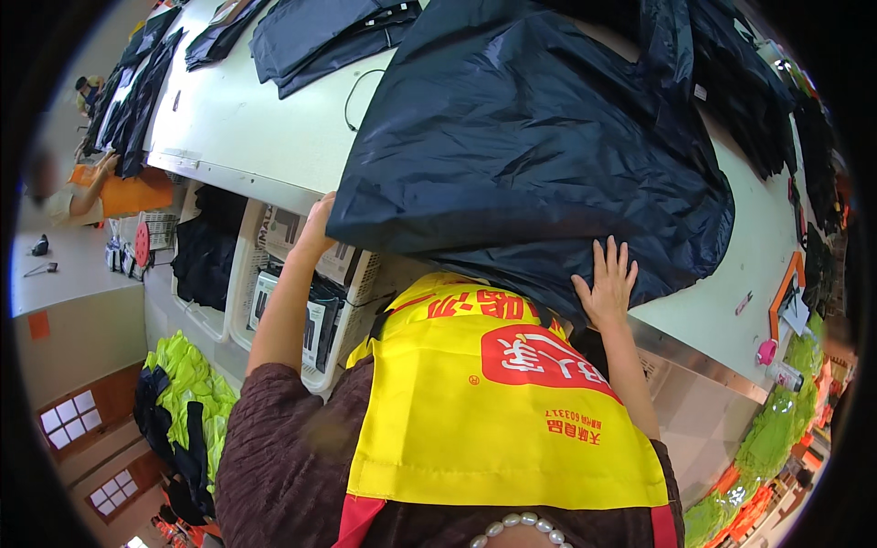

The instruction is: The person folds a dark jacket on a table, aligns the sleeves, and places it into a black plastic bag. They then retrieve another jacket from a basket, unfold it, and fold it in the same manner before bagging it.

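A large dark navy garment (521, 137) of thin, shiny, creased cloth lies spread over the white table (247, 119), its near edge reaching the table's front. At the near left corner of the cloth my left hand (317, 226) grips the edge, its fingertips partly hidden. My right hand (609, 285) rests flat on the near part of the garment, fingers stretched out and slightly apart. I cannot make out the garment's exact kind. A yellow apron (493, 429) covers my front just below the cloth.
Folded dark garments (329, 41) lie at the far left of the table. White plastic baskets (315, 370) with packages and dark cloth stand under its left edge. An orange frame (787, 292) and pink object (766, 351) sit at the right. A co-worker's arm (91, 192) shows far left.
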`<state>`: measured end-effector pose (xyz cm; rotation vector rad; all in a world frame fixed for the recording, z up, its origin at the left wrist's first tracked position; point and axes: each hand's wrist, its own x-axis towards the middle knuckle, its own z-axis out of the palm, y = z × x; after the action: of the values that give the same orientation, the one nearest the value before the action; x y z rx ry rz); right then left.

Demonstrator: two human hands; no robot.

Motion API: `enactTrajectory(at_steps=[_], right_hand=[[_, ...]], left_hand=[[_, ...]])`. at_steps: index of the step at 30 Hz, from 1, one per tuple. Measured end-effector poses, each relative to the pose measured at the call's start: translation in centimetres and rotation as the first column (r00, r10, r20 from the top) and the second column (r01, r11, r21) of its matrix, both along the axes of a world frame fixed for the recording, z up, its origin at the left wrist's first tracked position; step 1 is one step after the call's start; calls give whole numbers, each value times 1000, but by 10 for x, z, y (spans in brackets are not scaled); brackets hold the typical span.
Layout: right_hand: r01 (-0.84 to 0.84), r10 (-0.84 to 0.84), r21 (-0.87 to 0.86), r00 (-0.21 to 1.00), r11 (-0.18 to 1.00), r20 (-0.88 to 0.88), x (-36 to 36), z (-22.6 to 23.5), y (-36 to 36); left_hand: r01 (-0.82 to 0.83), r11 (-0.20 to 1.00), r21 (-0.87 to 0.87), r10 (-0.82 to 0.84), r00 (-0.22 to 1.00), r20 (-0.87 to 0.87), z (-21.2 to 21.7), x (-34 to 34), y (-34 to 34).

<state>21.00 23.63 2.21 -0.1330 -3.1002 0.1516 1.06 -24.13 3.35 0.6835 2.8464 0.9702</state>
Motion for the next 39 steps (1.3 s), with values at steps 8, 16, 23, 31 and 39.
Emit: enactTrajectory(at_steps=[8, 16, 23, 31, 39], right_hand=[[0, 0, 21, 1000, 1000, 12, 5, -4, 2], [-17, 17, 27, 1000, 999, -13, 4, -5, 4], [65, -69, 48, 994, 997, 82, 5, 5, 0], [-183, 193, -182, 980, 966, 39, 61, 49, 61], [-317, 317, -85, 948, 945, -20, 41, 36, 45]], left_hand=[[-404, 856, 322, 25, 656, 754, 79, -26, 10], [-166, 944, 285, 65, 940, 334, 37, -45, 56], [-271, 924, -269, 274, 961, -26, -2, -23, 59], [254, 933, -254, -339, 855, -393, 34, 31, 18], [349, 779, -522, -413, 911, -8, 22, 21, 17]])
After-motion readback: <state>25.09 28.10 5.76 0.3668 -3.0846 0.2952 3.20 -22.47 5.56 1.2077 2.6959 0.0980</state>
